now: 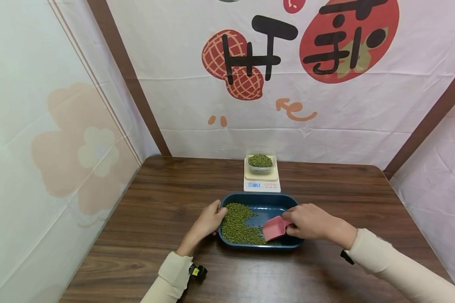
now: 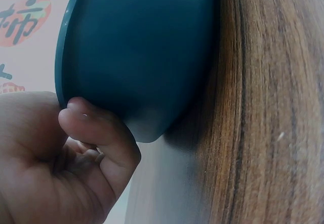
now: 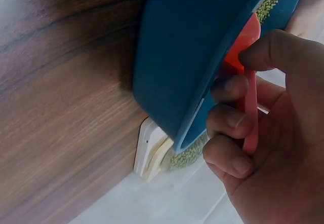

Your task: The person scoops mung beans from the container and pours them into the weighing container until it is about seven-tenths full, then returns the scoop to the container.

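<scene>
A dark blue tray (image 1: 260, 246) stands on the table with green mung beans (image 1: 236, 225) heaped toward its left side. My left hand (image 1: 210, 216) grips the tray's left end, thumb over the rim and curled fingers (image 2: 109, 133) against the outer wall. In my right hand (image 1: 311, 221) is a pink scoop (image 1: 274, 228), its handle (image 3: 250, 107) held between thumb and curled fingers. The scoop's bowl is down inside the tray, at the right edge of the beans. Much of the handle is hidden by the hand in the head view.
Behind the tray, a white kitchen scale (image 1: 262, 186) with a lit display carries a clear plastic container (image 1: 261, 170) partly filled with mung beans. The brown wooden table (image 1: 167, 198) meets a printed cloth backdrop (image 1: 197, 143) at the rear. Another cloth wall hangs at each side.
</scene>
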`<state>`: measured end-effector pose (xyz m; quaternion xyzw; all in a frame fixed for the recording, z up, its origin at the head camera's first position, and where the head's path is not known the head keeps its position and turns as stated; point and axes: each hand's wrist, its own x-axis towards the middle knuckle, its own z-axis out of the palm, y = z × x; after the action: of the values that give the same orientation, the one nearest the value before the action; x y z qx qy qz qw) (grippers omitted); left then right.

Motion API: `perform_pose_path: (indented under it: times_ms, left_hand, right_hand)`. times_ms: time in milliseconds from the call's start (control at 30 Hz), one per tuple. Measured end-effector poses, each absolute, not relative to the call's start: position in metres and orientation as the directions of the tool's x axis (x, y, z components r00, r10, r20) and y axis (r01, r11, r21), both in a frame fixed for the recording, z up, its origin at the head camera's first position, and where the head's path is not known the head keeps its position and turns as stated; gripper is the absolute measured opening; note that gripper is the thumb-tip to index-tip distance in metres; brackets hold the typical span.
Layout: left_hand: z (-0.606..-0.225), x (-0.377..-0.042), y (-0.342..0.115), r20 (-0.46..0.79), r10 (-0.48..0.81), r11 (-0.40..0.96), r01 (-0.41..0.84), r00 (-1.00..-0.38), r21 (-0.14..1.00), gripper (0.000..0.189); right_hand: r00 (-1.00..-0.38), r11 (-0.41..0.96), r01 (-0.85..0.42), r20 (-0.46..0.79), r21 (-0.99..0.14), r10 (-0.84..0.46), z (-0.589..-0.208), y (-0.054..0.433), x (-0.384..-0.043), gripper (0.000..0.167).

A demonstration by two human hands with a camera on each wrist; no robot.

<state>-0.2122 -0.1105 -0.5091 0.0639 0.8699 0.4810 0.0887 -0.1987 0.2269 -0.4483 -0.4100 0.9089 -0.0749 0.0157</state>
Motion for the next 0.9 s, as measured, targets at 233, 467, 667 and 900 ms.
perform_pose_path:
  times_ms: [233,467,667,900]
  left_hand:
    - [-0.510,-0.212,-0.111,-0.095,0.200,0.527,0.025,-0.975,0.849,0.027]
    - [-0.510,-0.213,-0.111,-0.092,0.199,0.529,0.028,-0.976,0.848,0.027]
    - [-0.509,-0.213,-0.111,-0.096,0.208,0.527,0.029,-0.973,0.850,0.027]
    - [-0.509,-0.212,-0.112,-0.095,0.215,0.527,0.033,-0.972,0.849,0.028]
  right_hand:
    - [-0.635,0.623,-0.768,0.048,-0.148,-0.771,-0.452,0.218,-0.198,0.007]
    - [-0.620,0.610,-0.780,0.044,-0.139,-0.783,-0.454,0.208,-0.201,0.009]
    - [-0.595,0.586,-0.801,0.062,-0.123,-0.801,-0.454,0.200,-0.202,0.010]
    - [-0.592,0.583,-0.803,0.046,-0.128,-0.805,-0.452,0.190,-0.201,0.008]
